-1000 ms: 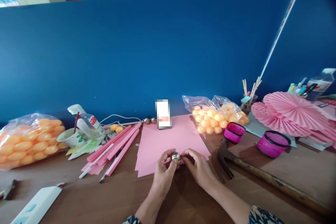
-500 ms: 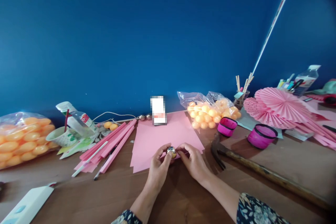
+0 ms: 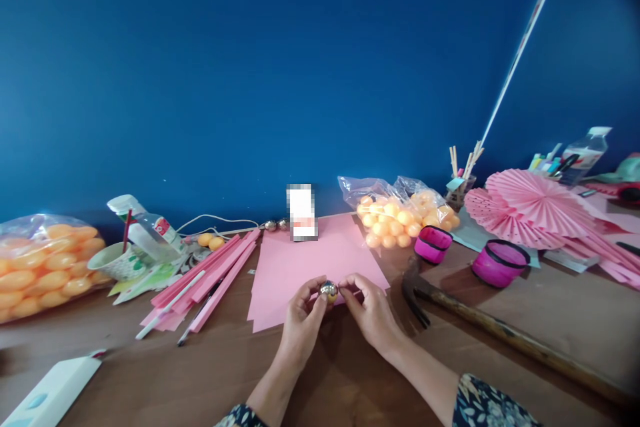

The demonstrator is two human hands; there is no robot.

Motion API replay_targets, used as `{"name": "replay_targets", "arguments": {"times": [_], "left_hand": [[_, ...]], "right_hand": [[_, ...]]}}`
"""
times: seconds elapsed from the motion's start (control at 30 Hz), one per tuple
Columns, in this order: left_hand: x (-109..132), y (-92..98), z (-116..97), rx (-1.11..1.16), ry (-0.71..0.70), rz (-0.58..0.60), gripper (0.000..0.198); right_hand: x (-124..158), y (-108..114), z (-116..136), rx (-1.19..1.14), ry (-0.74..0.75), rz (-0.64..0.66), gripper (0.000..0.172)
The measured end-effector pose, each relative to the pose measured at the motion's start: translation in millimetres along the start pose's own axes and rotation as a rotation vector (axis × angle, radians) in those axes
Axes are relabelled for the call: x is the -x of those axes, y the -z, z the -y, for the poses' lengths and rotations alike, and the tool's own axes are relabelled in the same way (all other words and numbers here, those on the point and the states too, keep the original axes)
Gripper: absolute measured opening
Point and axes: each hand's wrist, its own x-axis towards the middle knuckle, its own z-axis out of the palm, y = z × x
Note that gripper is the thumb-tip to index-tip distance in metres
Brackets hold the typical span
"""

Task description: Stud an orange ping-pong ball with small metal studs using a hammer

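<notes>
A shiny metal ball [image 3: 329,290] sits between the thumb and fingers of my left hand [image 3: 303,313], which is closed on it. My right hand [image 3: 367,310] is at the ball's right side, thumb and forefinger pinched together; whatever lies between these fingertips is too small to make out. Both hands are over the near edge of the stacked pink paper sheets [image 3: 305,263]. Two similar metal balls [image 3: 277,225] rest at the back of the sheets, beside an upright blurred white object [image 3: 301,212].
Right: a hammer [image 3: 480,313], two magenta bands [image 3: 433,245], pink paper fans [image 3: 530,207], and bags of orange balls [image 3: 390,220]. Left: pink paper strips [image 3: 215,277], a tilted paper cup [image 3: 115,261], a bottle [image 3: 150,230], another ball bag [image 3: 45,267]. A blue partition [image 3: 280,80] stands behind.
The ball has turned slightly in my left hand and shifted a little to the right. My right hand keeps its pinch beside it. The camera view has tipped very slightly.
</notes>
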Motion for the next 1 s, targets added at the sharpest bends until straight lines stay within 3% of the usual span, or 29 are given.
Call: {"name": "replay_targets", "arguments": {"times": [0.57,1.0], "left_hand": [[0.3,-0.2,-2.6,-0.04,0.013,-0.02,0.045],[-0.8,-1.8,1.3,-0.102,-0.03,-0.03,0.046]], "right_hand": [[-2.8,3.5,-2.4,-0.02,-0.039,-0.045,0.012],[0.3,3.5,6.4,-0.17,-0.104,0.059,0.011]]}}
